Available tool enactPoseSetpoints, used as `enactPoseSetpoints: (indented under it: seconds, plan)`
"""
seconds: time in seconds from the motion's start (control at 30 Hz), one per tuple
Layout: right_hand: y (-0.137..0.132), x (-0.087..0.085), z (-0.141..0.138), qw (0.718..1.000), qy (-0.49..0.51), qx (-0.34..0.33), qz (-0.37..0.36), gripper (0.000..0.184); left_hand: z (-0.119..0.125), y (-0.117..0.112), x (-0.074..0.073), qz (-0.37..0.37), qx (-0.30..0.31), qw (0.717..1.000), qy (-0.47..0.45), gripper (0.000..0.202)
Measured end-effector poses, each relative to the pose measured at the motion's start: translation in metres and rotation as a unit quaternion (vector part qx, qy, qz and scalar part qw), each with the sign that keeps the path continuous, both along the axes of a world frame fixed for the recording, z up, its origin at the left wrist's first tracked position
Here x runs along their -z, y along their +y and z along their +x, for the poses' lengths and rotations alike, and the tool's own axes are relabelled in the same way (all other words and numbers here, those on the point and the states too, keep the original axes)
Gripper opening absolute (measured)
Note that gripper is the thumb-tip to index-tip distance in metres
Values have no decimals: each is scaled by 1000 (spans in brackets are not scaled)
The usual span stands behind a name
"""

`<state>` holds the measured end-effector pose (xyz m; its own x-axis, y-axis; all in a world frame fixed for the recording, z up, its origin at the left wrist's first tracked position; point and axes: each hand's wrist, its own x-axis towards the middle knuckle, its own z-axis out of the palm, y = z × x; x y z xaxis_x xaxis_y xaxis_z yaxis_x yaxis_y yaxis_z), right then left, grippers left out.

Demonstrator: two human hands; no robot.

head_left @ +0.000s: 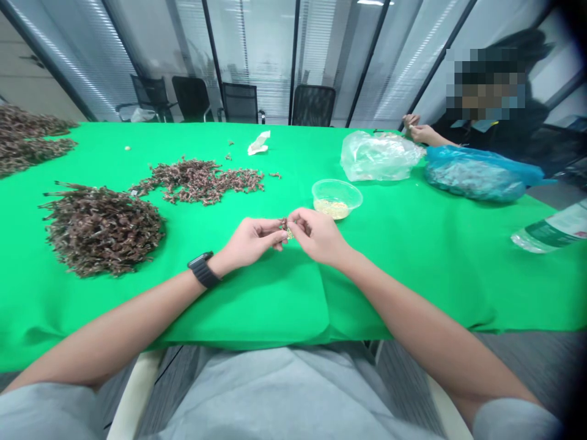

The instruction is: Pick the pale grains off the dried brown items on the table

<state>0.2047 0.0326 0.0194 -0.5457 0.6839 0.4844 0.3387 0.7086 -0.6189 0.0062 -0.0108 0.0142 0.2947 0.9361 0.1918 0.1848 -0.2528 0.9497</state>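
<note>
My left hand (255, 239) and my right hand (318, 235) meet over the green cloth, fingertips pinched together. Between them is a small dark brown piece (284, 224), mostly covered by the fingers. Some yellowish bits (290, 233) show just below it, at the left thumb and right fingertips. Both hands are closed, and the right fingers touch the same spot as the left. Just beyond my right hand stands a clear plastic bowl (351, 190), its bottom covered with pale yellow small bits (332, 209). A loose spread of small brown pieces (202, 181) lies beyond my left hand.
A tall heap of brown, stem-like pieces (103, 229) sits at left, with more piles (27, 137) at the far left. Crumpled white paper (259, 143), a clear bag (378, 157), a blue bag (477, 174) and a lying bottle (553, 226) are on the green cloth (413, 244). Another person's hands (422, 131) are at back right.
</note>
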Motion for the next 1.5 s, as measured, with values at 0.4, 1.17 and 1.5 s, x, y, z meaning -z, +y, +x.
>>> enactPoseSetpoints:
  seconds: [0.4, 1.17, 1.5]
  plan:
    - [-3, -14, -1, 823, 139, -117, -538, 38, -10, -3, 4, 271, -45, 922, 271, 45]
    - [2, 1, 8, 939, -192, 19, 284, 26, 1, 4, 4, -96, 35, 991, -84, 40]
    - [1, 3, 7, 939, -223, 20, 260, 25, 1, 5, 8, -90, 30, 991, -90, 47]
